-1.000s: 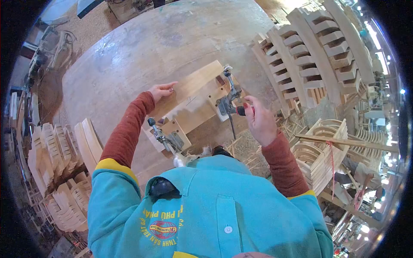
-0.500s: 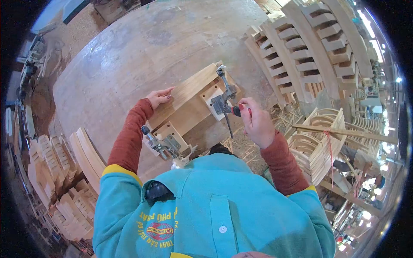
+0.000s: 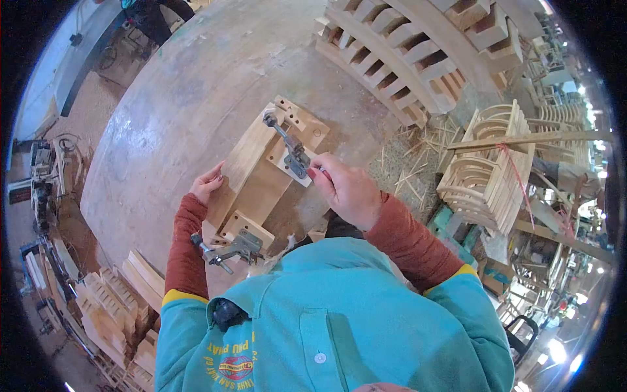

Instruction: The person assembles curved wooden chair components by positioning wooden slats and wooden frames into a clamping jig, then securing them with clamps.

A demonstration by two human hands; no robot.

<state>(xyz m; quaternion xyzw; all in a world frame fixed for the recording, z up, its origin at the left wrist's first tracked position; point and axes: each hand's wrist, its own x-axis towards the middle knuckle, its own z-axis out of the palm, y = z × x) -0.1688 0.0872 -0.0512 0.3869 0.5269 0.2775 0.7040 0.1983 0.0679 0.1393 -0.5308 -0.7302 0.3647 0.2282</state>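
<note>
A wooden jig (image 3: 261, 195) lies on the worktable, with a long wooden board (image 3: 245, 160) along its far-left side. Two metal toggle clamps sit on the jig's blocks. My right hand (image 3: 349, 195) is closed around the handle of the upper toggle clamp (image 3: 295, 155); a bit of red grip shows at the fingers. The clamp's rubber-tipped spindle reaches over the board's upper end. My left hand (image 3: 208, 183) rests at the board's outer edge, fingers stretched out. The lower toggle clamp (image 3: 245, 247) stands near my shirt, its spindle pointing left, untouched.
The worktable (image 3: 163, 124) stretches away to the left. Slatted wooden frames (image 3: 398, 55) are stacked at upper right. A bundle of curved wooden parts (image 3: 486, 170) stands on the right, near scattered wood sticks (image 3: 415, 163). More slatted pieces (image 3: 108, 307) lie lower left. Another person's legs (image 3: 150, 19) show at the top.
The view has shifted, so the jig appears lower and more upright. My right hand stays on the upper clamp's handle, and my left hand stays by the board's edge.
</note>
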